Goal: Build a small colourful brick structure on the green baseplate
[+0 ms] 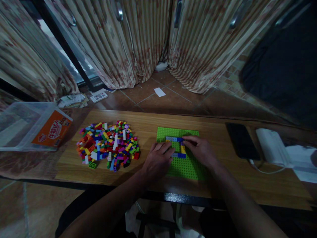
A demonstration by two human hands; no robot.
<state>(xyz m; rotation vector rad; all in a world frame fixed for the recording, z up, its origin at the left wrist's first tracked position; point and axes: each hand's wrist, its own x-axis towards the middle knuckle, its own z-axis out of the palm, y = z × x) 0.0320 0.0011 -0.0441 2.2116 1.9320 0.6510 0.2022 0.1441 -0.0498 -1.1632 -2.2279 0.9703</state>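
A green studded baseplate (188,170) lies on the table in front of me. On it stands a rectangular outline of toy bricks, with blue bricks (178,155) along the near side and yellow bricks (183,148) on the right. My left hand (158,157) rests over the outline's left side, fingers stretched out and covering part of it. At the far right corner, my right hand (200,149) pinches a dark blue brick (180,139) between thumb and forefinger. Whether that brick is pressed down fully, I cannot tell.
Left of the plate spreads a pile of mixed toy bricks (109,143). A clear plastic box (27,132) with an orange label stands at the far left. To the right lie a black phone (242,141), a white power bank (272,147) and a white cable (266,172).
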